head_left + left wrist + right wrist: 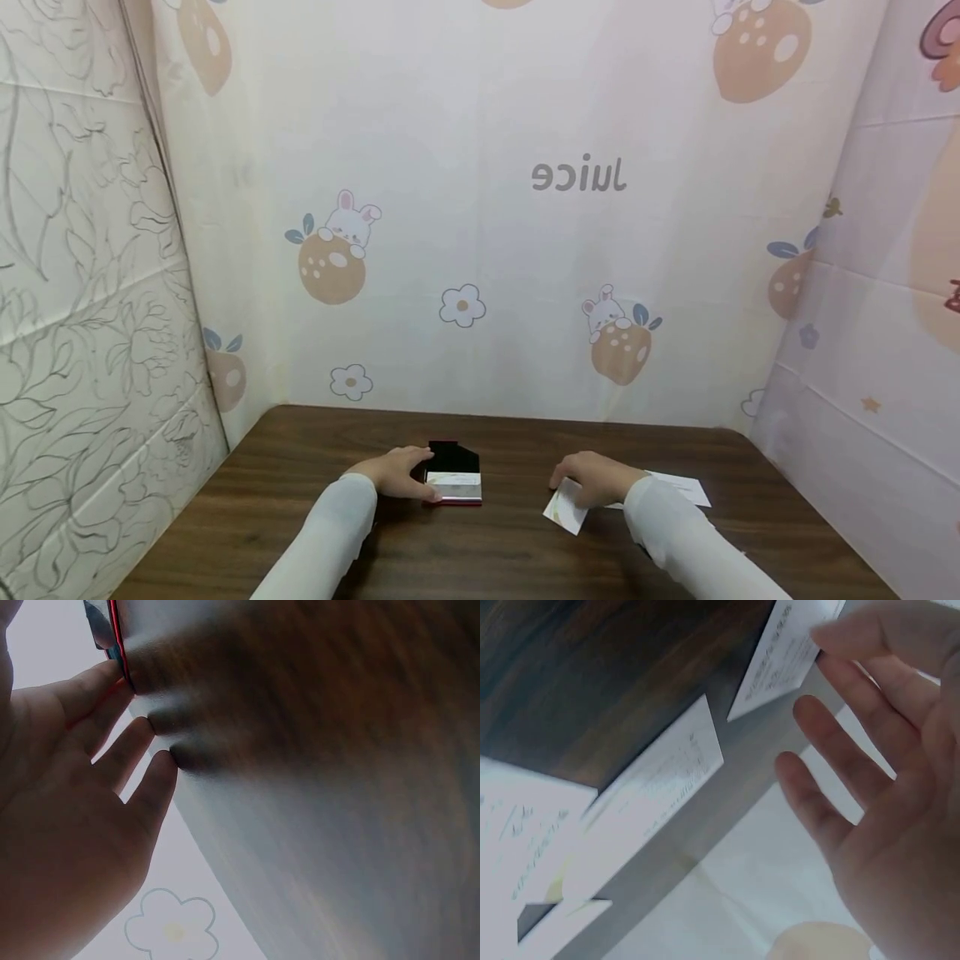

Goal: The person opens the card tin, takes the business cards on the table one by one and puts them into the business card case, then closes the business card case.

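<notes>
My left hand (pixel 397 473) holds the left side of an opened black card case (pixel 456 458) with a red edge. Its thumb lies at the near left corner and a finger at the far side. Inside the case's near half lies a white card (pixel 452 479). In the left wrist view, fingertips touch the case's red rim (pixel 118 637); the thumb is not clearly visible there. To the right, my right hand (pixel 592 479) pinches a white business card (pixel 566 507) between thumb and finger. Printed lines show on that card (pixel 776 664) in the right wrist view.
More white business cards (pixel 684 487) lie on the brown wooden table (pixel 510 550) beside and behind the right forearm. The right wrist view shows several, including one printed card (pixel 656 787). Patterned curtains (pixel 465 208) stand behind the table and at both sides.
</notes>
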The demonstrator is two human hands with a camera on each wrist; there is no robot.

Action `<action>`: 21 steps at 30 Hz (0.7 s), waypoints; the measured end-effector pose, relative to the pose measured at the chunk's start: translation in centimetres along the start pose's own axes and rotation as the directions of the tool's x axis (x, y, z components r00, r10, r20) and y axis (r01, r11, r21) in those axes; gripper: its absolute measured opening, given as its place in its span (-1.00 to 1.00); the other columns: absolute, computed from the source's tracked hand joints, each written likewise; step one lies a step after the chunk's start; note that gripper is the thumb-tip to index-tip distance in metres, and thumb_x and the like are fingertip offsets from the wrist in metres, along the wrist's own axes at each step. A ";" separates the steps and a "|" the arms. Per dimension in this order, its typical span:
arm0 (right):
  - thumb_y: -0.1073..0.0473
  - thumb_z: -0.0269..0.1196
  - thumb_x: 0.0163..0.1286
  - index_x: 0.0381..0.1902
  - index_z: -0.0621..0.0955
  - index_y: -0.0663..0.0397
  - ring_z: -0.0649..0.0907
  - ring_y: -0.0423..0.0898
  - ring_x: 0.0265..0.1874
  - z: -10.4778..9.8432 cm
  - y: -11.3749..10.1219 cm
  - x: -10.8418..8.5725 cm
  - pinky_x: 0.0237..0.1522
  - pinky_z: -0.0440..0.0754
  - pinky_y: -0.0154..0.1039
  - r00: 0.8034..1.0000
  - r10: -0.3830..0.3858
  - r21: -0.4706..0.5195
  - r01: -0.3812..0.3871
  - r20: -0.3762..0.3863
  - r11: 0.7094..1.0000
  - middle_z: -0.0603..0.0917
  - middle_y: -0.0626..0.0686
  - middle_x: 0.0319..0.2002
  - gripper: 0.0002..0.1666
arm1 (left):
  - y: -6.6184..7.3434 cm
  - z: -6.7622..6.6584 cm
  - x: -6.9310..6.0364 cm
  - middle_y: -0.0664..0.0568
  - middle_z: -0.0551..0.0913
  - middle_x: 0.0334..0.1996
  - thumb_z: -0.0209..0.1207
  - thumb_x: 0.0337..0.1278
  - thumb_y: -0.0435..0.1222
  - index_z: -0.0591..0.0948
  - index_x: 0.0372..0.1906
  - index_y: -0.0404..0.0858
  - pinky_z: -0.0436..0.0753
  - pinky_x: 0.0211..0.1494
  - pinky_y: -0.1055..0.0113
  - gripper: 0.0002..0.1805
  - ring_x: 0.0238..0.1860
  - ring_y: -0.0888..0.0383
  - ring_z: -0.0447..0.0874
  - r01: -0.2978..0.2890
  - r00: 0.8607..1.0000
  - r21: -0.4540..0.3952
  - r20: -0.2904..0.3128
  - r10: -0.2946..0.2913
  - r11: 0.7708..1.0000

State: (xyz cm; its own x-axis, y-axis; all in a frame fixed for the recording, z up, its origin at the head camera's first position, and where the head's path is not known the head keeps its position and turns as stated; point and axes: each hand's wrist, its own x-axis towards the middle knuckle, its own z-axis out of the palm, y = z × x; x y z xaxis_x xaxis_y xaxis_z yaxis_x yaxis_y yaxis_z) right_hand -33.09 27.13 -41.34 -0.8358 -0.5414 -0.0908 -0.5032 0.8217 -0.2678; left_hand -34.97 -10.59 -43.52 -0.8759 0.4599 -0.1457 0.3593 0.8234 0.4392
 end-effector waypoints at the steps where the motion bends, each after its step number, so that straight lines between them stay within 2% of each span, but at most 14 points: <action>1: 0.47 0.41 -0.06 -0.12 0.73 -0.08 0.57 0.05 -0.04 -0.1 0.1 -0.2 -0.04 0.56 0.04 1.000 0.014 -0.007 -0.014 0.013 1.000 0.65 0.00 -0.06 -0.48 | 0.0 0.0 0.0 -0.11 0.33 0.44 0.34 0.05 0.16 0.38 0.45 -0.20 0.30 0.37 -0.18 -0.09 0.45 -0.13 0.21 -0.003 1.000 0.001 0.000 0.003 1.000; 6: 0.40 0.56 -0.12 -0.11 0.69 -0.10 0.54 -0.05 -0.14 -1.0 0.2 -0.6 -0.10 0.56 -0.04 0.995 0.058 -0.002 -0.058 0.080 0.998 0.61 -0.05 -0.11 -0.43 | 0.0 -0.1 0.0 -0.11 0.33 0.43 0.34 0.04 0.16 0.38 0.45 -0.20 0.30 0.37 -0.17 -0.09 0.45 -0.13 0.21 -0.002 1.000 -0.003 0.002 0.002 1.000; 12: 0.27 0.65 -0.14 -0.11 0.64 -0.18 0.53 -0.07 -0.10 -1.4 0.3 -0.1 -0.02 0.55 0.00 0.985 0.102 -0.024 -0.099 0.136 0.995 0.56 -0.11 -0.11 -0.39 | 0.1 -0.1 0.0 -0.11 0.34 0.43 0.34 0.04 0.16 0.39 0.45 -0.20 0.31 0.36 -0.18 -0.09 0.45 -0.13 0.22 0.004 1.000 0.002 -0.001 -0.004 1.000; 17: 0.19 0.66 -0.12 -0.19 0.61 -0.29 0.51 -0.07 -0.07 -1.2 0.4 0.6 -0.01 0.54 0.02 0.980 0.134 -0.051 -0.128 0.147 0.991 0.52 -0.12 -0.12 -0.43 | 0.1 0.0 0.0 -0.11 0.33 0.43 0.34 0.04 0.17 0.39 0.45 -0.19 0.30 0.36 -0.19 -0.08 0.45 -0.13 0.22 0.004 1.000 0.003 -0.007 -0.004 1.000; 21: 0.17 0.66 -0.11 -0.27 0.59 -0.27 0.51 -0.06 -0.10 -1.2 0.5 0.8 -0.04 0.52 0.01 0.980 0.137 -0.038 -0.133 0.145 0.990 0.50 -0.10 -0.15 -0.48 | 0.1 0.0 0.0 -0.11 0.34 0.43 0.34 0.03 0.17 0.39 0.45 -0.20 0.30 0.36 -0.18 -0.08 0.45 -0.13 0.22 0.001 1.000 0.005 -0.007 -0.001 1.000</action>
State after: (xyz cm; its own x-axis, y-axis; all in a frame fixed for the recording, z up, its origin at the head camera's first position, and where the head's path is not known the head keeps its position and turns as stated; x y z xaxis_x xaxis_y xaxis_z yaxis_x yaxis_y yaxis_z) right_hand -34.30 27.28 -40.40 -0.8561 -0.4436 -0.2652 -0.3955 0.8926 -0.2163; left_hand -34.95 -10.49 -43.43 -0.8784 0.4569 -0.1402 0.3599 0.8254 0.4351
